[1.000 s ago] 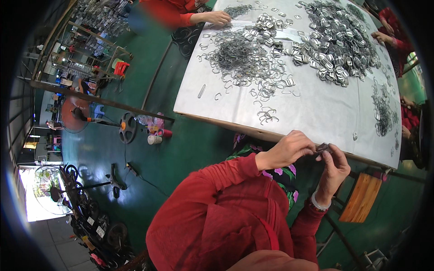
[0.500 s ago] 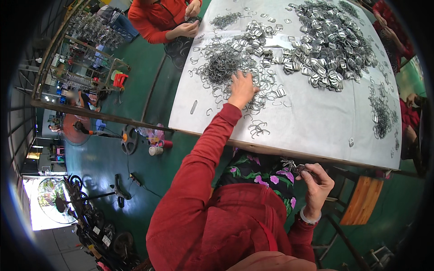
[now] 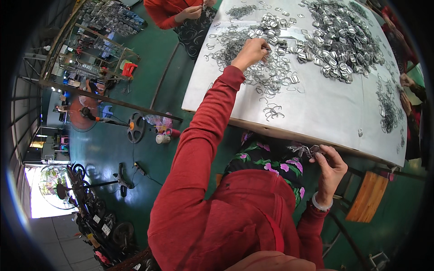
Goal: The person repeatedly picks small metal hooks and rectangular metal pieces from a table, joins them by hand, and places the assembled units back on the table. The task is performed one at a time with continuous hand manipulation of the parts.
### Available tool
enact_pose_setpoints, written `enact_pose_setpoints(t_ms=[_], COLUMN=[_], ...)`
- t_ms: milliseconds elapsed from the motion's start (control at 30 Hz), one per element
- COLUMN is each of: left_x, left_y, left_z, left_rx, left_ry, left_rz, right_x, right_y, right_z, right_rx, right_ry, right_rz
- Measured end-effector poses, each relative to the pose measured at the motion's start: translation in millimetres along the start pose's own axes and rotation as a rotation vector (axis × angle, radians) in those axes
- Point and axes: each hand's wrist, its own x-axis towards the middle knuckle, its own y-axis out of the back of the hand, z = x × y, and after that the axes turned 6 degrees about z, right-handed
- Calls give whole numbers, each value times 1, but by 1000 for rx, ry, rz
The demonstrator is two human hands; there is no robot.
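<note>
My left hand [image 3: 253,53] reaches over the white-covered table [image 3: 325,115], at the edge of a heap of bent wire rings [image 3: 228,49] and beside a group of flat silver buckles [image 3: 272,25]. Its fingers are curled and pinched together, and what they hold is hidden. Below the table edge, over my lap, my right hand [image 3: 331,170] is closed with thumb and fingertips on a small cluster of silver metal buckles [image 3: 302,150]. Single pieces in that cluster are too small to tell apart. Loose bent wires [image 3: 273,111] lie near the front edge.
A large heap of buckles [image 3: 341,40] covers the far right of the table. More wire rings [image 3: 389,110] lie along the right side. People in red work at the far left [image 3: 165,13] and right edges. A wooden stool [image 3: 367,196] stands right of me.
My left hand has moved up and right from the wire heap to the buckles, and its fingers have drawn together. My right hand still holds its cluster; the whole view has shifted.
</note>
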Motion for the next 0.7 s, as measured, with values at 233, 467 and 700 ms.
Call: enact_pose_setpoints(t_ms=[233, 467, 700], left_x=[-1, -14, -2], left_y=[-7, -1, 15], left_z=[-21, -43, -35], left_rx=[111, 404, 658], left_ry=[51, 184, 249], left_rz=[-19, -197, -374], right_x=[-5, -3, -4], right_y=[-8, -5, -3], right_z=[2, -1, -2], right_rx=[3, -23, 7], right_ry=[-36, -28, -14], right_rz=[-17, -25, -15])
